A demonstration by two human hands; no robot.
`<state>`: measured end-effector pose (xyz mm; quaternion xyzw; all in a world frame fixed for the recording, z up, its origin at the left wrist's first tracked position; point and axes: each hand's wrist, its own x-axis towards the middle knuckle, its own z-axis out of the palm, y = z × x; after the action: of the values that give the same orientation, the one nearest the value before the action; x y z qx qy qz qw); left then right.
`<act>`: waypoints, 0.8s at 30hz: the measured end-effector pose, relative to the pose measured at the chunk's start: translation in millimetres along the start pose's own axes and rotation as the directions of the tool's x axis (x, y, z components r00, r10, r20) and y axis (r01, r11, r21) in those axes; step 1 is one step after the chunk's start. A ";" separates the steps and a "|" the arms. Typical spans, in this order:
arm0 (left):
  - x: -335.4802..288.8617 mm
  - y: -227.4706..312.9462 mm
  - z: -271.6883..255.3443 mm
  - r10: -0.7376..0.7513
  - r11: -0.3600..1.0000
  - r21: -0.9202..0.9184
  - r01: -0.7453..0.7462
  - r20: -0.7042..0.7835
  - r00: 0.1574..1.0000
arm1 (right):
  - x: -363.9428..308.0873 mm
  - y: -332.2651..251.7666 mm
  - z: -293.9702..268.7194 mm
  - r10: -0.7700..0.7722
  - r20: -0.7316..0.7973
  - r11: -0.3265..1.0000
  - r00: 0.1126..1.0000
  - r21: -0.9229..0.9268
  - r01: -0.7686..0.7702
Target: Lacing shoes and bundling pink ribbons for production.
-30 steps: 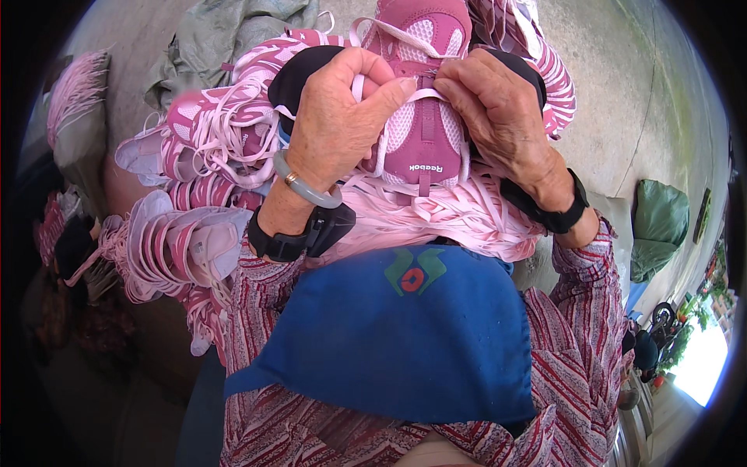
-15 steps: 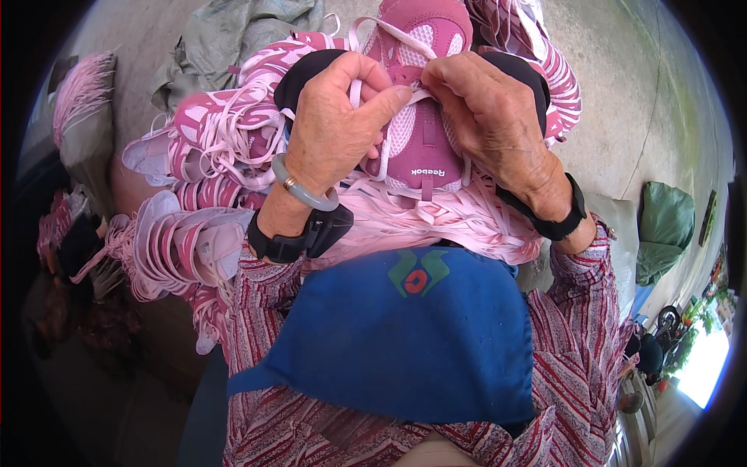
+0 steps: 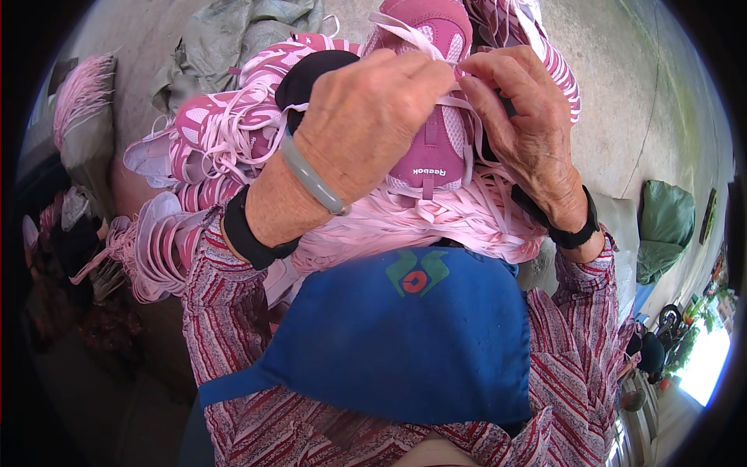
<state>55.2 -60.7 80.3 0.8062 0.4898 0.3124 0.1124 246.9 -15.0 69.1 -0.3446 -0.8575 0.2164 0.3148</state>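
Note:
A pink and white shoe upper [image 3: 429,162] lies in front of me, its tongue toward me and its toe away. My left hand [image 3: 377,117] reaches across its left side, with fingers pinched at a pale pink shoelace [image 3: 406,33] near the eyelets. On the right side, my right hand [image 3: 527,117] is also closed, thumb and forefinger together on the lace by the left fingertips. The left hand hides part of the eyelet row. A heap of loose pale pink laces [image 3: 443,226] rests on my lap below the upper.
Stacked pink uppers [image 3: 222,128] with dangling laces lie to the left, more uppers [image 3: 537,39] at the far right. A grey-green sheet [image 3: 226,50] is on the concrete floor. A bundle of laces [image 3: 84,93] hangs at far left, and a green sack [image 3: 666,226] stands right.
My left hand has swung right and turned over, now back upward and covering more of the upper. My right hand has moved slightly right and up, its fingers now at the lace's right side.

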 end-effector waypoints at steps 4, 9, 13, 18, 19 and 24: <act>2.2 4.6 7.5 -0.051 0.994 0.099 0.042 0.092 0.994 | -0.3 1.2 2.3 -0.008 -0.008 0.999 1.000 0.040 0.009; 8.0 -3.5 4.1 -0.119 0.992 0.064 0.110 0.156 0.981 | 6.5 -7.1 -4.7 -0.007 0.067 0.999 0.998 0.044 0.004; 0.1 -17.4 -23.9 -0.214 0.951 -0.165 0.261 0.257 0.943 | 8.9 -12.9 -1.5 -0.008 0.131 0.995 0.991 0.100 -0.005; -25.0 -22.7 -35.8 -0.601 0.572 -0.479 0.666 0.308 0.738 | 5.9 -5.5 30.8 -0.205 0.215 0.979 0.955 0.058 0.197; -28.7 -22.3 -33.6 -0.605 0.573 -0.490 0.658 0.290 0.742 | 8.2 -3.8 34.4 -0.216 0.237 0.976 0.947 0.044 0.212; -39.0 -16.6 -34.5 -0.632 0.402 -0.783 0.475 0.138 0.763 | 29.8 -30.8 11.5 -0.229 0.204 0.970 0.952 0.124 0.207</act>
<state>9.4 -90.3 83.8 0.4311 0.5502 0.5084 0.5029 208.1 -15.7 90.7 -0.2055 -0.9075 0.2598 0.2582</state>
